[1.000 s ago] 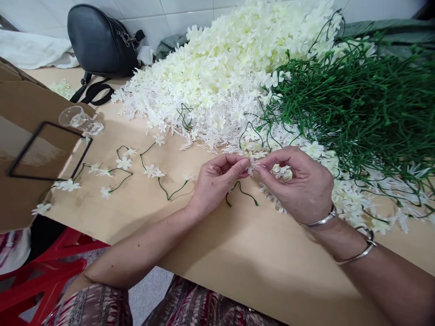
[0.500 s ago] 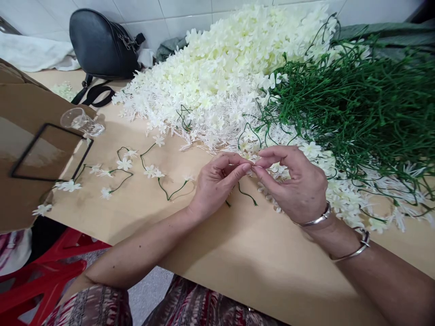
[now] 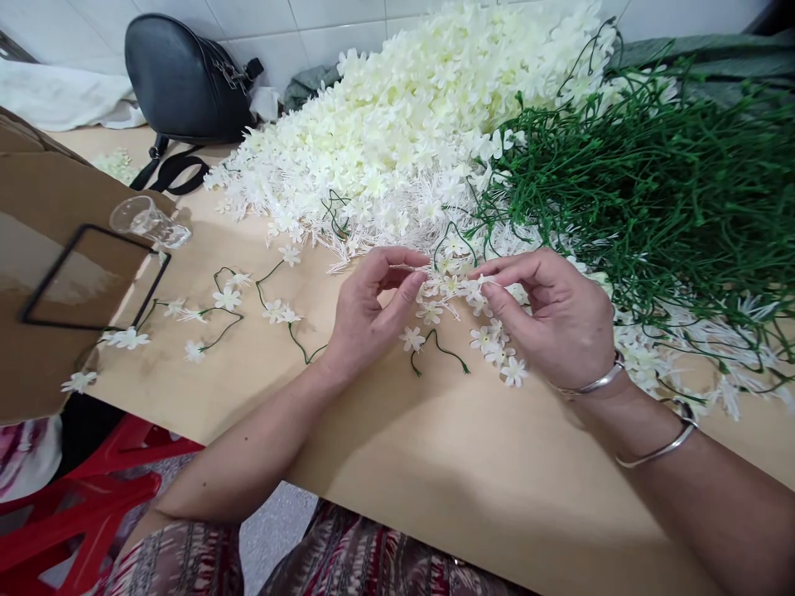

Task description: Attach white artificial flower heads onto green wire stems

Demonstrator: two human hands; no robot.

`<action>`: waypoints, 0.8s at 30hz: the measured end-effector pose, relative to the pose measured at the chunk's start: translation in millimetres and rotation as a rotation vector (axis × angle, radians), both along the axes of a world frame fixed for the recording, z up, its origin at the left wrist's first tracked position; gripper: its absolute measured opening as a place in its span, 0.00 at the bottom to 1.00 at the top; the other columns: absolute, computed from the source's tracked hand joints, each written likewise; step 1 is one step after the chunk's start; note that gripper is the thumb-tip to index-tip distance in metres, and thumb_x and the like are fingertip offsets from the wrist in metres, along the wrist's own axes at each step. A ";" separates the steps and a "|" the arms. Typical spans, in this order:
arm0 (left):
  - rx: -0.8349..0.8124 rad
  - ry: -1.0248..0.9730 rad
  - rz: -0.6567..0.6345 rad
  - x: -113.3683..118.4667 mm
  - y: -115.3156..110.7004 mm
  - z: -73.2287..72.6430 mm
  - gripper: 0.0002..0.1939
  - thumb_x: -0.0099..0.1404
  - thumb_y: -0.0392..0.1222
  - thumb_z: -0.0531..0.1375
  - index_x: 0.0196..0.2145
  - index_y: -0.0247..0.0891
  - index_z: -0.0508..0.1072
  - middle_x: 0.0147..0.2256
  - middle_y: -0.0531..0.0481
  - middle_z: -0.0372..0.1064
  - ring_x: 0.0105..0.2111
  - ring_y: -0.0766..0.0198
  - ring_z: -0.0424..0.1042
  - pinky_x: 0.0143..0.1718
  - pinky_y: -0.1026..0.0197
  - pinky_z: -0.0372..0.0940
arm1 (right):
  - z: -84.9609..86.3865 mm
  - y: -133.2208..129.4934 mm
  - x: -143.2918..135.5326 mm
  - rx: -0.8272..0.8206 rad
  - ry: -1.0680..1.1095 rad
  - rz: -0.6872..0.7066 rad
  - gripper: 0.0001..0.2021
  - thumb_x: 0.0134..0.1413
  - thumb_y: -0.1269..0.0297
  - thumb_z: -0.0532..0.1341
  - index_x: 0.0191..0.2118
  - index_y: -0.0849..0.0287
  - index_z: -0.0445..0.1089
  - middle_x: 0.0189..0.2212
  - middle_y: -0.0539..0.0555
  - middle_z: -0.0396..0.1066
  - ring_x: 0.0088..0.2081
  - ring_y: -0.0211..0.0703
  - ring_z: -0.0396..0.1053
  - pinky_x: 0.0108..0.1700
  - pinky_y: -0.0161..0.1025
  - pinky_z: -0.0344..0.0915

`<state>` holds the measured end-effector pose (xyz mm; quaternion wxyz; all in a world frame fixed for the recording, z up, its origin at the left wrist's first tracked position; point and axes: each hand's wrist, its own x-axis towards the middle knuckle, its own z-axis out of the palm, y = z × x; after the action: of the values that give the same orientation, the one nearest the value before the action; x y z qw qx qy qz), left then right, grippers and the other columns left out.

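My left hand (image 3: 378, 306) is pinched at the near edge of the flower pile, thumb and index together on something thin and pale, too small to name. To its right my right hand (image 3: 550, 319) pinches a small white flower (image 3: 477, 290) between thumb and fingers. The two hands are apart, with loose white blossoms (image 3: 448, 285) between and below them. A bent green stem (image 3: 444, 348) lies on the table just under the hands. Behind rises a large heap of white flowers (image 3: 403, 124), and green stems (image 3: 652, 182) are heaped at the right.
At the left, several flowered stems (image 3: 227, 300) lie on the table (image 3: 484, 480). A clear plastic cup (image 3: 149, 222) lies beside a cardboard box (image 3: 55, 273) with a black wire frame (image 3: 93, 323). A black bag (image 3: 186, 87) stands against the wall; a red stool (image 3: 74, 513) is below.
My hands, fingertips together before, have moved apart, the left leftward and the right slightly rightward. More of the blossoms between them shows now, and a white flower is visible at my right fingertips.
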<state>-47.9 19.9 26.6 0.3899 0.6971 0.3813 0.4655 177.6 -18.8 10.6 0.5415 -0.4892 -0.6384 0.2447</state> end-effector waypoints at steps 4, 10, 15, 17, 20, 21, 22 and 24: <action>0.065 0.304 -0.185 -19.0 11.7 10.8 0.09 0.78 0.47 0.66 0.45 0.39 0.81 0.41 0.48 0.81 0.39 0.65 0.78 0.44 0.63 0.74 | -2.5 3.1 2.0 -0.071 0.122 -0.016 0.07 0.69 0.60 0.70 0.39 0.48 0.72 0.45 0.54 0.86 0.50 0.55 0.85 0.56 0.56 0.77; 0.102 0.564 -0.450 -27.9 9.0 19.3 0.10 0.77 0.41 0.65 0.54 0.41 0.82 0.50 0.43 0.77 0.46 0.60 0.78 0.48 0.59 0.74 | 2.2 6.2 5.5 -0.158 0.168 0.049 0.08 0.69 0.59 0.68 0.40 0.47 0.69 0.30 0.49 0.80 0.41 0.53 0.87 0.39 0.46 0.77; 0.226 0.734 -0.485 -24.0 3.3 14.2 0.11 0.78 0.35 0.61 0.53 0.39 0.82 0.53 0.41 0.74 0.46 0.60 0.75 0.50 0.58 0.72 | -1.4 5.0 7.7 -0.149 0.109 0.041 0.05 0.68 0.61 0.69 0.44 0.46 0.73 0.28 0.49 0.80 0.38 0.52 0.86 0.39 0.46 0.77; 0.244 0.747 -0.474 -22.9 2.4 13.9 0.12 0.78 0.35 0.61 0.53 0.39 0.82 0.54 0.40 0.74 0.46 0.60 0.75 0.51 0.57 0.71 | -1.1 3.8 8.7 -0.144 0.066 0.038 0.03 0.69 0.61 0.68 0.45 0.46 0.75 0.31 0.50 0.83 0.38 0.51 0.86 0.40 0.46 0.76; 0.257 0.712 -0.522 -19.3 0.4 12.6 0.12 0.78 0.39 0.63 0.55 0.38 0.81 0.55 0.40 0.75 0.50 0.57 0.76 0.56 0.54 0.70 | 3.0 2.2 9.4 -0.118 0.019 0.052 0.02 0.69 0.62 0.67 0.44 0.50 0.76 0.35 0.50 0.85 0.38 0.47 0.85 0.40 0.44 0.74; 0.269 0.713 -0.542 -17.1 -0.7 10.9 0.13 0.78 0.42 0.64 0.56 0.38 0.81 0.56 0.39 0.76 0.52 0.55 0.76 0.58 0.53 0.69 | 4.7 1.8 9.3 -0.106 0.014 0.050 0.02 0.68 0.62 0.67 0.44 0.51 0.76 0.35 0.50 0.85 0.37 0.46 0.85 0.39 0.43 0.74; 0.285 0.726 -0.554 -14.3 -2.1 8.6 0.13 0.79 0.44 0.64 0.56 0.38 0.81 0.56 0.40 0.77 0.53 0.54 0.76 0.59 0.52 0.68 | 6.2 1.6 9.1 -0.097 0.010 0.043 0.02 0.68 0.62 0.67 0.43 0.51 0.76 0.35 0.50 0.85 0.37 0.45 0.85 0.39 0.42 0.74; 0.329 0.767 -0.551 -7.8 -5.1 2.3 0.11 0.81 0.45 0.62 0.53 0.40 0.81 0.55 0.42 0.80 0.53 0.55 0.77 0.60 0.52 0.66 | 8.2 1.5 8.2 -0.095 0.010 0.018 0.03 0.67 0.61 0.68 0.43 0.52 0.76 0.34 0.50 0.84 0.35 0.45 0.84 0.38 0.42 0.74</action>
<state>-55.7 14.8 28.9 0.2149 0.9451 0.2205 0.1093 185.9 -17.2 18.8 0.5186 -0.5074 -0.6278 0.2819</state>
